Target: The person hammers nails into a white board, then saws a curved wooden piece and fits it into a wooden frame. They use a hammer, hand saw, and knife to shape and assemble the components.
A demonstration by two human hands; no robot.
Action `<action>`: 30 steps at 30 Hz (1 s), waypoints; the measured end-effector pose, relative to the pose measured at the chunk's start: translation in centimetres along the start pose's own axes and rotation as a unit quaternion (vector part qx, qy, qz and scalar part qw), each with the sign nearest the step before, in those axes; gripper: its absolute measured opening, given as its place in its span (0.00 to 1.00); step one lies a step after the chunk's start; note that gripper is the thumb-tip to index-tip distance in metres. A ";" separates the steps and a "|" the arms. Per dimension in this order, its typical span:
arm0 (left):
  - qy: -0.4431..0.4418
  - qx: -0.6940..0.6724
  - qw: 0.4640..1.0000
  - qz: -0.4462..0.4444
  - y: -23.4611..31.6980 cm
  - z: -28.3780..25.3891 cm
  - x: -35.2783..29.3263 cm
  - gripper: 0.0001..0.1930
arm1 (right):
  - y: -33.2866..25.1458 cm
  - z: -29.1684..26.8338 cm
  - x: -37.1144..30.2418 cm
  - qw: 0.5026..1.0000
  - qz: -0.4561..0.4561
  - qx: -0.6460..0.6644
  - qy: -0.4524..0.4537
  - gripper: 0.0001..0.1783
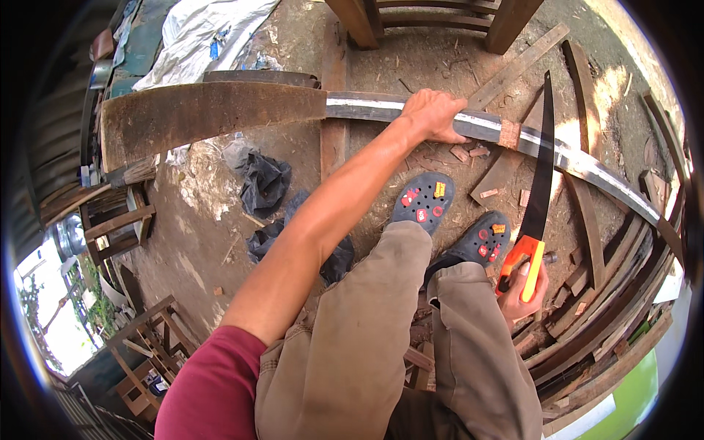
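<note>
A long wooden board (pixel 213 110), bent by the fisheye picture, runs across in front of me. A white stripe marks the darker part of it, right of a wider brown section. My left hand (pixel 433 116) is closed over this striped part, fingers wrapped round its edge. To the right of that hand, a reddish bare-wood patch (pixel 509 134) crosses the board. My right hand (pixel 525 295) grips the orange handle of a handsaw (pixel 539 187). Its dark blade points away from me and crosses the board just right of the patch; whether the teeth touch the wood I cannot tell.
Loose planks (pixel 587 220) and a stack of curved boards (pixel 616 293) lie at the right. Wood chips (pixel 460 153) are scattered near my clogs (pixel 424 199). Black plastic bags (pixel 265 180) lie left of my feet. Wooden furniture legs (pixel 359 22) stand at the far side.
</note>
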State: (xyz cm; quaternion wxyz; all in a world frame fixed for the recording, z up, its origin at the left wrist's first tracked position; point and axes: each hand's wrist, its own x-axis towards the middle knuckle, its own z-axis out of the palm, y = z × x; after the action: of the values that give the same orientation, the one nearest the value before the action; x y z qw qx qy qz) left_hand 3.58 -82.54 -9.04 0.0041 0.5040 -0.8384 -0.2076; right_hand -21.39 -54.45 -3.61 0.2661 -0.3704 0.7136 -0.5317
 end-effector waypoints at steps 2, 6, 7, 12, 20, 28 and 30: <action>-0.003 -0.005 1.000 -0.010 -0.1 0.8 -0.7 0.32 | -0.4 0.6 0.1 1.000 0.009 0.027 -0.005 0.17; -0.041 -0.039 0.998 -0.030 0.1 1.2 -0.8 0.35 | -0.6 0.5 0.0 0.999 0.025 0.033 -0.017 0.17; -0.050 -0.050 0.997 -0.035 0.1 0.9 -0.7 0.36 | -0.8 0.5 -0.1 0.999 0.024 0.028 -0.023 0.17; -0.040 -0.029 0.999 -0.016 -0.2 1.6 -0.2 0.41 | 0.1 0.3 -0.3 0.998 0.038 0.049 -0.030 0.16; -0.058 0.009 0.997 -0.047 0.9 0.7 -0.2 0.39 | -1.2 1.1 0.8 0.994 -0.078 -0.058 -0.046 0.18; -0.063 0.005 0.997 -0.052 1.1 0.4 -0.1 0.43 | -0.7 2.4 -0.2 0.992 -0.017 -0.086 -0.085 0.17; -0.063 0.005 0.997 -0.055 1.1 0.6 -0.2 0.44 | 0.2 2.7 -0.4 0.990 -0.071 -0.098 -0.074 0.18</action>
State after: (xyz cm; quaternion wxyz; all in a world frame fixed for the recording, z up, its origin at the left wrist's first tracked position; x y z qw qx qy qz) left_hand 2.61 -81.75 -9.15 -0.0625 0.5353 -0.8091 -0.2342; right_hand -19.10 -55.58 -4.60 0.2421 -0.4833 0.7125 -0.4474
